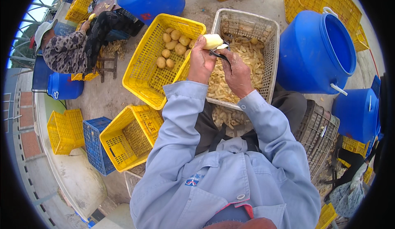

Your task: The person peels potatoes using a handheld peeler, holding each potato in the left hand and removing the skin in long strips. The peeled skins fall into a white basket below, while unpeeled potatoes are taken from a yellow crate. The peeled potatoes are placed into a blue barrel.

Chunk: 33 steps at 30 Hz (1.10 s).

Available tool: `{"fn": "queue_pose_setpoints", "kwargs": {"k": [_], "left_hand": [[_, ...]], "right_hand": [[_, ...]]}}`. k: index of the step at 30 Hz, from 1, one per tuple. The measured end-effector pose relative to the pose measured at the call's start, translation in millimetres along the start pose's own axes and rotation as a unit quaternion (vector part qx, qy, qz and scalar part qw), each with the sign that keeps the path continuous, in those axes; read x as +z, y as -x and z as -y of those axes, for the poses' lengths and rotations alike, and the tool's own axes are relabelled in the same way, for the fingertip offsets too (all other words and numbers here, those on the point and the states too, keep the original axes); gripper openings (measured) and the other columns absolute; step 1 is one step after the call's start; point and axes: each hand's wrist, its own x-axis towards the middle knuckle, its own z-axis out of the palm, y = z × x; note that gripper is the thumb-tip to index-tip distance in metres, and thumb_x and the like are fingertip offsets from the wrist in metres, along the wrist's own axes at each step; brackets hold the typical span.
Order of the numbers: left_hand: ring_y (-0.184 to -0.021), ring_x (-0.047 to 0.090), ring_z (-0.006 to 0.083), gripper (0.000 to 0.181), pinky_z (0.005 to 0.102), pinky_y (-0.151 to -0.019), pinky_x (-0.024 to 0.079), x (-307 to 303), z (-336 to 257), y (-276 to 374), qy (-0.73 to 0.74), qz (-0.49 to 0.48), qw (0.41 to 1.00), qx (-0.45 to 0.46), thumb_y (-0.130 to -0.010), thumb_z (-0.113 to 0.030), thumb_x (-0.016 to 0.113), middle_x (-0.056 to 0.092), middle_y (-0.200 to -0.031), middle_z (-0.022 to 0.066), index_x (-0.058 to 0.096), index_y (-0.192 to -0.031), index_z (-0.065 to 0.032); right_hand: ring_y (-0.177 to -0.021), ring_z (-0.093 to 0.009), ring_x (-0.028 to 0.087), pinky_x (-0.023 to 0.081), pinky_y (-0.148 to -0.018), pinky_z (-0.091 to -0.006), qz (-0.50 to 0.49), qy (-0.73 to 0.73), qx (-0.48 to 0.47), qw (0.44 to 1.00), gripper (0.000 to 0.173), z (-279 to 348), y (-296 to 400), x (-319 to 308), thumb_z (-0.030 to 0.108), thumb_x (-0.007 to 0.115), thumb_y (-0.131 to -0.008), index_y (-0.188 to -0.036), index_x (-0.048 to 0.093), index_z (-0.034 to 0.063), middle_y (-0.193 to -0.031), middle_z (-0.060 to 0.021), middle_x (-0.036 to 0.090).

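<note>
My left hand [202,60] holds a pale, peeled potato [212,41] above the gap between two crates. Gripped in my right hand [235,71] is a dark-handled peeler [219,55], its head against the potato's near right side. A strip of peel [222,46] curls up at that contact. Beneath my hands stands a dirty white plastic crate [274,59], partly filled with potato peelings [248,62]. To its left, a yellow plastic crate [139,56] contains several unpeeled potatoes [176,40]. My fingers hide part of the peeler.
Blue plastic barrels [311,53] stand close on the right, another blue barrel [151,0] at the top. Left of my legs are a yellow crate [123,145] and a blue crate [95,145]. A co-worker [66,53] sits at upper left; another person [348,195] is at lower right.
</note>
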Motion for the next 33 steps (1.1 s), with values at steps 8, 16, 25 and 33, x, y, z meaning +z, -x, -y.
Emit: {"fn": "queue_pose_setpoints", "kwargs": {"k": [8, 16, 25, 33], "left_hand": [[-0.108, 0.053, 0.0279, 0.026, 0.0472, -0.096, 0.045, -1.4, -5.3, -3.1, 0.056, -0.020, 0.998, 0.020, -0.095, -0.013, 0.052, 0.053, -0.115, 0.0122, 0.048, -0.119, -0.0035], [-0.106, 0.055, 0.0272, 0.031, 0.0436, -0.091, 0.047, -1.7, -2.6, 0.0, -0.010, -0.034, 0.999, -0.005, -0.096, -0.023, 0.053, 0.056, -0.113, 0.0130, 0.048, -0.119, -0.0044], [-0.106, 0.058, 0.0320, 0.032, 0.0428, -0.092, 0.050, 11.0, -9.8, 8.7, 0.059, -0.006, 0.998, 0.026, -0.096, -0.025, 0.050, 0.059, -0.109, 0.0156, 0.050, -0.116, 0.0006], [-0.096, 0.060, 0.0306, 0.036, 0.0424, -0.081, 0.056, 18.2, -13.8, 15.6, 0.172, 0.019, 0.984, -0.034, -0.094, -0.032, 0.050, 0.061, -0.102, 0.0148, 0.054, -0.111, 0.0004]], "right_hand": [[-0.084, -0.033, 0.064, 0.051, -0.069, -0.0395, 0.023, 0.034, 0.060, 0.997, 0.028, -22.1, 9.7, -12.8, 0.007, 0.059, -0.087, -0.115, 0.059, 0.0109, -0.097, -0.0148, 0.065], [-0.068, -0.026, 0.064, 0.051, -0.056, -0.0355, -0.005, 0.037, -0.075, 0.996, 0.030, 2.7, -9.2, -13.6, 0.012, 0.062, -0.086, -0.115, 0.060, 0.0189, -0.087, -0.0073, 0.062], [-0.072, -0.025, 0.065, 0.050, -0.063, -0.0322, 0.043, 0.043, 0.090, 0.994, 0.029, -32.9, 3.6, -27.9, 0.010, 0.060, -0.087, -0.115, 0.062, 0.0156, -0.094, -0.0098, 0.067], [-0.074, -0.020, 0.060, 0.046, -0.066, -0.0351, 0.296, 0.145, 0.201, 0.923, 0.034, -77.6, 35.3, -13.0, 0.020, 0.056, -0.091, -0.123, 0.056, 0.0080, -0.085, -0.0157, 0.065]]}}
